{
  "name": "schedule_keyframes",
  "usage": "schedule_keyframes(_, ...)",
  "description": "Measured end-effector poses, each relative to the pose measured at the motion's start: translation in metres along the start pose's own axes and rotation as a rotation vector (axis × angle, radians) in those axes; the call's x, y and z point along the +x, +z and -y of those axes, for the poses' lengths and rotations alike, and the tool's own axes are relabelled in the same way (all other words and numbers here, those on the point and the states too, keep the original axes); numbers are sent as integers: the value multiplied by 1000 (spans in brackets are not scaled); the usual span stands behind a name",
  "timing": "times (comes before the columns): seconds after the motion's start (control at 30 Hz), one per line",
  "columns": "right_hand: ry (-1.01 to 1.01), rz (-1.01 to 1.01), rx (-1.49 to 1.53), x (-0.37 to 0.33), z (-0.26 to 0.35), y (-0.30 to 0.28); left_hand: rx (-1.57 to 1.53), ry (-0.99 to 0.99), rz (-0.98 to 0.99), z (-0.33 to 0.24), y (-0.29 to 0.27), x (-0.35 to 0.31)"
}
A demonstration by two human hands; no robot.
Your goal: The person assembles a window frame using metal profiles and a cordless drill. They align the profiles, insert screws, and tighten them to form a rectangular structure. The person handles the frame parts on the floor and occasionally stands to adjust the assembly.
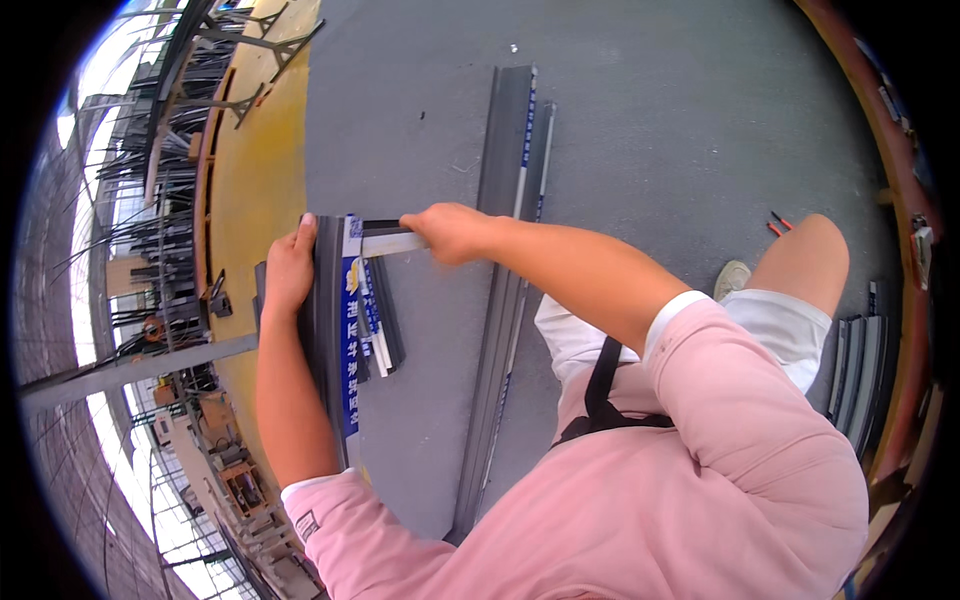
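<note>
My left hand [290,268] grips the upper end of a dark grey metal profile [328,300], the thumb resting over its end. A blue printed film strip [351,340] runs along this profile. My right hand [450,232] is closed on the right end of a short light grey strip [392,244] with a dark upper edge. That strip reaches left to the profile's upper end; whether it is joined there I cannot tell. Just below it, shorter profile pieces [383,320] with blue and white film show beside the held profile.
Long grey profiles [497,330] lie on the grey floor [420,130], left of my legs. Red-handled pliers [779,224] lie near my knee. More profiles [855,375] are stacked at the right beside a reddish beam [880,130]. Racks of dark profiles [165,220] line the left, beyond a yellow floor strip [262,150].
</note>
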State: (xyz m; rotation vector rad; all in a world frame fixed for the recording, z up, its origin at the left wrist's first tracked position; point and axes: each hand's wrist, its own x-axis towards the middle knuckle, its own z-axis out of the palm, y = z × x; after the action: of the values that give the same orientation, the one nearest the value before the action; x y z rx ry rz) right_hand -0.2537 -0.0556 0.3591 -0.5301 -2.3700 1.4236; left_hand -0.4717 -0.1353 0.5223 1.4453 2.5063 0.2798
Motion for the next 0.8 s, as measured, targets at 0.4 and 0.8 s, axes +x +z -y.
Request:
schedule_keyframes(0.4,-88,3,59,-16,10,-7,-211,-28,55,-18,-5,-15)
schedule_keyframes(0.8,-174,-47,77,-35,-12,5,-100,-45,51,-28,0,-22)
